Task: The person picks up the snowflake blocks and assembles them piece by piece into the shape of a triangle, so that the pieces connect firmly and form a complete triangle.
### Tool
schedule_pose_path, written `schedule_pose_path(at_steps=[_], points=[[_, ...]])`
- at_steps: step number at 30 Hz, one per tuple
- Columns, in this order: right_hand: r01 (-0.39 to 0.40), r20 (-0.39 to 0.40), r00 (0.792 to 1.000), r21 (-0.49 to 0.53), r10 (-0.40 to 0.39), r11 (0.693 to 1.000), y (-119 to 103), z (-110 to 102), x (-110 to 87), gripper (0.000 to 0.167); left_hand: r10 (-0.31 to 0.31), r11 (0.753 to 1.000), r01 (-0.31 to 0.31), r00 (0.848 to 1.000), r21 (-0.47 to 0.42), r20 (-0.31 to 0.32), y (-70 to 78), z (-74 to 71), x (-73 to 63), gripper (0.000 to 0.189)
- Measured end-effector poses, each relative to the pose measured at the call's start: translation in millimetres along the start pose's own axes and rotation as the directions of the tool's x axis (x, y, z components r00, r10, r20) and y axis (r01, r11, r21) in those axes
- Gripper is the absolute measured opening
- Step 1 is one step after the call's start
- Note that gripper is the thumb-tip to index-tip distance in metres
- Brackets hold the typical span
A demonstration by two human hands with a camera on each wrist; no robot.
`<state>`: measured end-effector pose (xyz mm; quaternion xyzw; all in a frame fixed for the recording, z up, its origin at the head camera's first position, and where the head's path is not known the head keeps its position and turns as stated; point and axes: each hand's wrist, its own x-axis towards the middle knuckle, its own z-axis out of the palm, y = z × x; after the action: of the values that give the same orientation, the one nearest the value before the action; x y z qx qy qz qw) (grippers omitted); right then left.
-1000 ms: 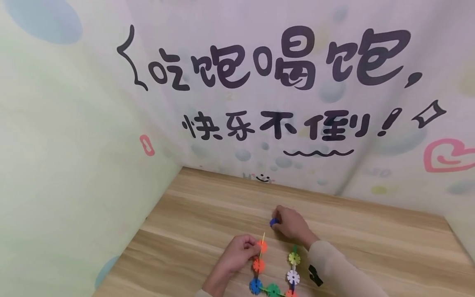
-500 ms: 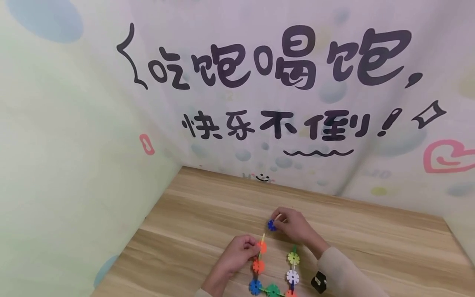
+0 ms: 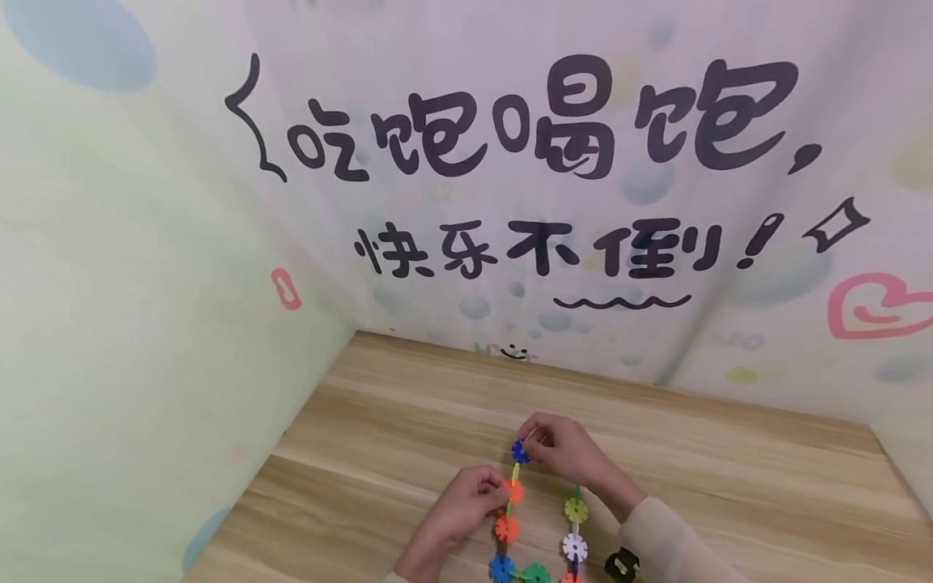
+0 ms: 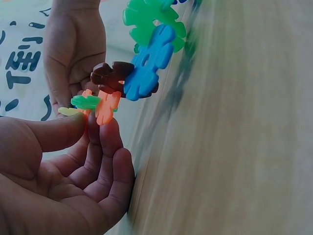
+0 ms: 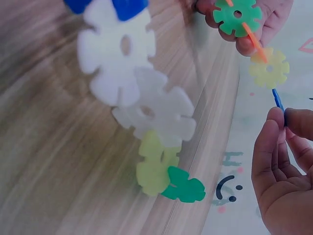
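Notched plastic snowflake discs are slotted together into a U-shaped chain. My left hand (image 3: 466, 498) pinches an orange snowflake disc (image 3: 517, 491) in the chain's left arm. Past it, at that arm's far end, stands a yellow disc (image 5: 269, 67). Between thumb and fingertips, my right hand (image 3: 572, 453) holds a dark blue snowflake disc (image 3: 520, 452), its edge right at the yellow disc's rim. Nearer the body follow another orange disc (image 3: 506, 529), a brown disc (image 4: 110, 78), a light blue disc (image 4: 149, 63) and a green disc (image 3: 537, 573).
The chain's right arm, with a white disc (image 3: 575, 547), a yellow-green disc (image 3: 576, 509) and a green end disc (image 5: 186, 186), lies below the right forearm. A small black object (image 3: 622, 564) is beside the right sleeve. Printed curtain walls (image 3: 437, 316) border the wooden table (image 3: 350, 453).
My right hand has moved left and toward the body, bringing the dark blue disc up to the yellow disc. The left hand keeps its pinch on the orange disc, almost unmoved.
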<state>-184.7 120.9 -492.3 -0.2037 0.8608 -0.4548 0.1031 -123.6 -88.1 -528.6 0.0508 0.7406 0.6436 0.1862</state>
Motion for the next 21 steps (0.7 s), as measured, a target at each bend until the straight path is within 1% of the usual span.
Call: schedule_pose_path(at_steps=[11, 17, 21], points=[[0.035, -0.002, 0.999, -0.002, -0.035, 0.999, -0.1, -0.9, -1.3, 0.01, 0.0, 1.0, 0.0, 1.0, 0.021, 0.004, -1.3, -0.7, 1.1, 0.007], [0.036, 0.032, 0.999, 0.013, -0.036, 0.999, 0.1, 0.5, -1.0, 0.013, 0.004, 1.0, -0.004, 1.0, 0.013, 0.0, -2.2, 1.1, 0.9, 0.007], [0.063, 0.048, 0.997, 0.005, -0.064, 0.998, -0.5, 0.9, -1.2, 0.011, -0.005, 1.0, 0.005, 1.0, 0.0, 0.0, -1.2, 1.8, -0.2, 0.007]])
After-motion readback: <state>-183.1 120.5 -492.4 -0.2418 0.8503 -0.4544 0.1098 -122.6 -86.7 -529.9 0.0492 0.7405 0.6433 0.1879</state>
